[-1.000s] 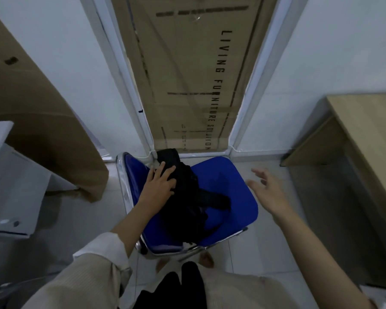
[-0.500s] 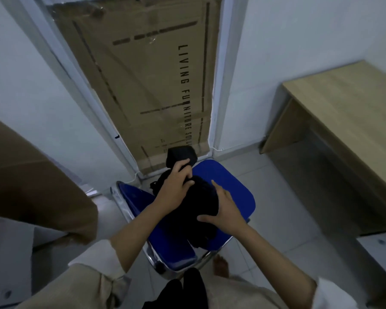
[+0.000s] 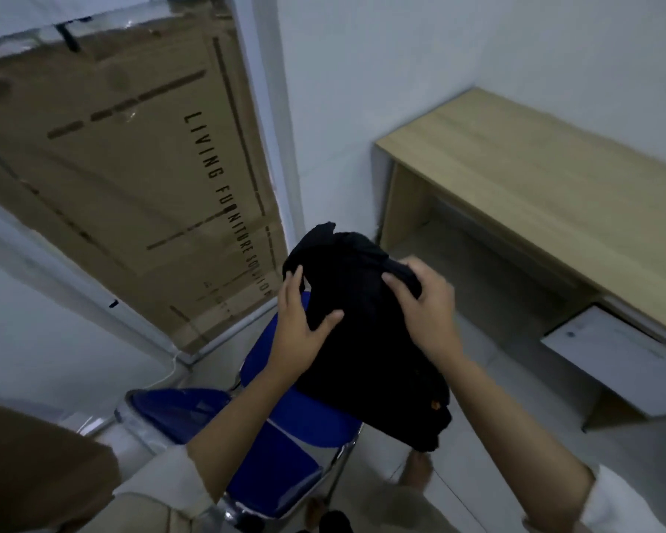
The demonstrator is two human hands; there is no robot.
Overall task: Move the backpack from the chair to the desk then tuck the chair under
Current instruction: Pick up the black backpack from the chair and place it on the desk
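Note:
A black backpack point(image 3: 366, 340) hangs in the air above the blue chair point(image 3: 285, 436), held between both hands. My left hand point(image 3: 300, 332) grips its left side, thumb pressed into the fabric. My right hand point(image 3: 427, 313) grips its upper right side. The chair has a blue seat and back on a chrome frame and stands on the tiled floor just in front of me. The light wooden desk point(image 3: 546, 178) stands to the right against the white wall, apart from the chair.
A tall cardboard box point(image 3: 131, 178) printed with lettering leans in the doorway behind the chair. A white box point(image 3: 623, 359) sits under the desk's near end. More brown cardboard point(image 3: 35, 463) lies at the lower left. My bare foot point(image 3: 418, 471) is on the floor beside the chair.
Both hands closed on the backpack and lifted it off the chair seat, up and to the right. The view swung right, bringing more of the desk in.

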